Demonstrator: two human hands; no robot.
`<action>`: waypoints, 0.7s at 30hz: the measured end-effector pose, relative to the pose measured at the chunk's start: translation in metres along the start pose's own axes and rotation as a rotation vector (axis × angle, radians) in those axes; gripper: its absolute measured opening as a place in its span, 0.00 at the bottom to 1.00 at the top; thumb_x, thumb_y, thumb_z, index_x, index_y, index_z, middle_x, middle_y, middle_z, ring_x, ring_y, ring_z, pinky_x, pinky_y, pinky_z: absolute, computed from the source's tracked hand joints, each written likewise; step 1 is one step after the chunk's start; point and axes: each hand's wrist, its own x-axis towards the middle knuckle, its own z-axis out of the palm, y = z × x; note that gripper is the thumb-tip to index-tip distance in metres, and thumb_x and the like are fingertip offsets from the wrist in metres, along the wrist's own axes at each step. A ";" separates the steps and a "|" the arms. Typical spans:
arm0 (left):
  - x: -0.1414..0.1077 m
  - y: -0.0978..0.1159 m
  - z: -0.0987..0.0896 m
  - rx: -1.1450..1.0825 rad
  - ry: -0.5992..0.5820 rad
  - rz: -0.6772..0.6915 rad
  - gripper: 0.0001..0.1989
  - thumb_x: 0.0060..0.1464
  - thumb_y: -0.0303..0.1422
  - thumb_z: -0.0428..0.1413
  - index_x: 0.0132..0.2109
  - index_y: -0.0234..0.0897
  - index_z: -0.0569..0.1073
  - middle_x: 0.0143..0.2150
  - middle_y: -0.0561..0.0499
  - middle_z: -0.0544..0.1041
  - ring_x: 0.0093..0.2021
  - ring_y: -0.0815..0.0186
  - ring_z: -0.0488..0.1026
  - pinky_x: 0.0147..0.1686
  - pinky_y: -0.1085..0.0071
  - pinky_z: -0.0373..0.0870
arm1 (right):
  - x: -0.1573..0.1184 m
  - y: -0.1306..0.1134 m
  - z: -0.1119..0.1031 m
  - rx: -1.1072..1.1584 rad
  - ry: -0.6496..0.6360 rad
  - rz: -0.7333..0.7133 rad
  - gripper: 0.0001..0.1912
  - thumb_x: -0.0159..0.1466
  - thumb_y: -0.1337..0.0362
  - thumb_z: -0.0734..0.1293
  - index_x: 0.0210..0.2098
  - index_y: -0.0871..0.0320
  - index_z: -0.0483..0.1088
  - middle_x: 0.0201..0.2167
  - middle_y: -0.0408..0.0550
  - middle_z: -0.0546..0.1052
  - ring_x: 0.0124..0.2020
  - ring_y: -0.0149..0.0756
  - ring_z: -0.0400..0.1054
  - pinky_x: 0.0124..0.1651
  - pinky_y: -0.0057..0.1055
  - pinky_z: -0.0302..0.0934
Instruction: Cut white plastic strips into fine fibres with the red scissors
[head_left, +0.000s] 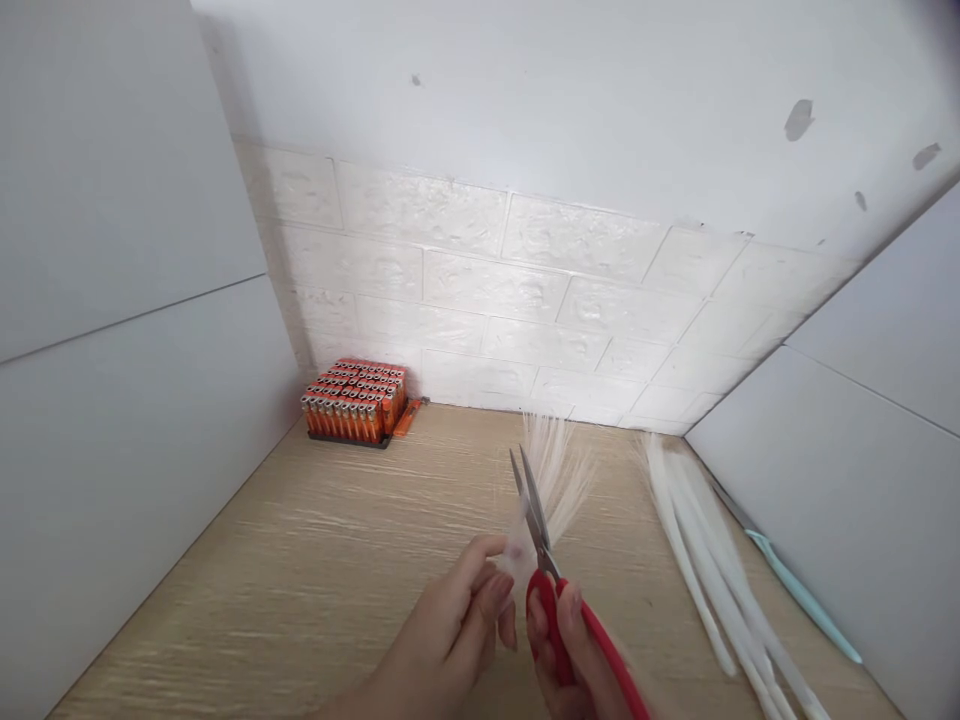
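My right hand (566, 650) is wrapped round the red handles of a pair of scissors (537, 515), whose blades stand slightly apart and point away from me. Beside it, my left hand (457, 620) pinches a small, translucent whitish piece (517, 548) between its fingertips, blurred and close to the blades. Beyond the blades, thin white fibres (559, 475) fan out on the wooden surface towards the wall. Whether the fibres join the piece in my left hand is hard to tell.
Several white fibre bundles (705, 560) lie at the right, next to a knife with a light teal handle (806, 595). A black tray of orange lighters (349, 405) stands at the back left, with a loose orange item (408, 416) beside it. White panels and a brick-patterned wall enclose the wooden surface (300, 560).
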 end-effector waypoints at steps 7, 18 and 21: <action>0.000 0.000 0.000 -0.051 0.000 -0.040 0.28 0.69 0.54 0.45 0.56 0.31 0.61 0.29 0.55 0.66 0.20 0.78 0.53 0.21 0.82 0.49 | -0.006 -0.009 0.005 -0.080 -0.027 -0.039 0.37 0.69 0.39 0.65 0.62 0.63 0.60 0.53 0.56 0.62 0.57 0.36 0.59 0.59 0.31 0.64; 0.004 0.004 -0.006 0.014 0.126 -0.007 0.29 0.69 0.54 0.45 0.58 0.30 0.60 0.29 0.54 0.65 0.22 0.77 0.54 0.21 0.81 0.50 | -0.027 -0.085 0.010 -0.273 -0.119 -0.010 0.22 0.77 0.51 0.60 0.49 0.69 0.66 0.37 0.50 0.66 0.35 0.24 0.62 0.39 0.19 0.65; 0.003 0.003 -0.005 0.016 0.126 0.006 0.31 0.69 0.54 0.44 0.62 0.31 0.58 0.30 0.54 0.66 0.21 0.77 0.53 0.22 0.81 0.50 | -0.028 -0.089 0.014 -0.298 -0.131 -0.010 0.23 0.77 0.51 0.60 0.48 0.70 0.66 0.35 0.49 0.65 0.33 0.22 0.61 0.37 0.17 0.64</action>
